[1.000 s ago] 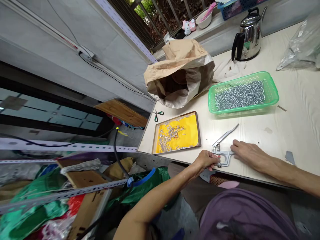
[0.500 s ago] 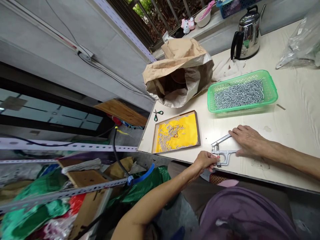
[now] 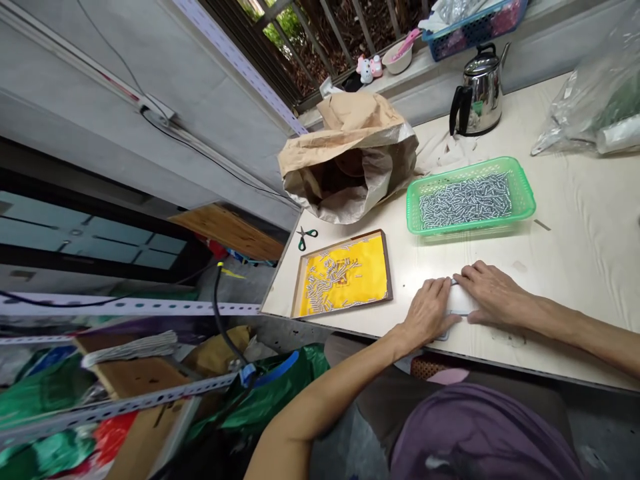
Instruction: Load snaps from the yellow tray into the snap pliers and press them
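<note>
A grey metal hand tool [image 3: 459,303] lies at the table's front edge, largely covered by my hands. My left hand [image 3: 428,308] wraps over its left end, hiding the jaw part. My right hand [image 3: 487,290] grips the handles at its right side. To the left, a shallow tray [image 3: 389,267] with a yellow bottom holds many small metal pieces, mostly on its left half. Behind my hands stands a green plastic basket [image 3: 525,193] filled with small silvery spring-like pieces.
An open brown paper bag [image 3: 345,153] stands behind the tray, with green-handled scissors [image 3: 306,239] at the table's left edge. A steel kettle [image 3: 480,93] and a clear plastic bag [image 3: 575,113] are at the back.
My left hand has moved from pinching at the tool's lower left end to lying over it. The handles look closer together. The whole view has shifted slightly.
</note>
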Action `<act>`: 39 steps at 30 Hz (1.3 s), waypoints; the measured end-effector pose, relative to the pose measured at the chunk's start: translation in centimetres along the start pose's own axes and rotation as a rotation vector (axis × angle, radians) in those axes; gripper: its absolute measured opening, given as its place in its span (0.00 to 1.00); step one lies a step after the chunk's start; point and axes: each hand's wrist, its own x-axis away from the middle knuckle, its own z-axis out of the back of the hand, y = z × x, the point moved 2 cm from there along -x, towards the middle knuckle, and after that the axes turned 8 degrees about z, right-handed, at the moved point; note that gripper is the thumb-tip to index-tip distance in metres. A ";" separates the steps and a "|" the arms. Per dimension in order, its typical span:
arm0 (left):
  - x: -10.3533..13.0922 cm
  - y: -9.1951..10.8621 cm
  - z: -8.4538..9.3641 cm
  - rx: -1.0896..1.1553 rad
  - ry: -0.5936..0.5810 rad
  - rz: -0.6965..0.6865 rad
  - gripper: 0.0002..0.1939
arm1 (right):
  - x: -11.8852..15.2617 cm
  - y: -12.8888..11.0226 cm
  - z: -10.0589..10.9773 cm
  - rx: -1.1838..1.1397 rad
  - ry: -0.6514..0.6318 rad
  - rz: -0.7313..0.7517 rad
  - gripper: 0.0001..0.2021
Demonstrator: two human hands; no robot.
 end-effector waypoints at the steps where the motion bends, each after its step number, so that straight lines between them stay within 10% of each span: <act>1: -0.1 0.0 0.0 -0.014 -0.009 -0.005 0.35 | 0.1 0.0 0.1 0.005 0.000 0.003 0.28; 8: -0.8 1.1 -0.1 -0.094 -0.059 0.013 0.14 | 0.7 0.1 -0.6 -0.006 0.101 0.029 0.01; 14: -1.4 0.9 0.0 -0.107 -0.042 0.033 0.10 | 0.6 0.1 -1.1 -0.027 0.109 0.036 0.10; 20: 0.7 1.3 -2.7 -0.048 0.281 -0.017 0.15 | 0.0 2.7 -0.5 -0.085 0.085 0.035 0.28; 28: 2.5 4.2 -5.0 0.061 0.293 -0.114 0.19 | -2.3 5.5 0.1 -0.123 0.130 -0.034 0.16; 31: 2.2 4.1 -4.6 0.093 0.284 -0.121 0.20 | -3.6 3.8 0.9 -0.030 0.119 -0.037 0.13; 39: 5.3 4.6 -5.3 0.084 0.072 -0.298 0.16 | -6.3 -4.3 -0.9 0.060 0.025 0.536 0.11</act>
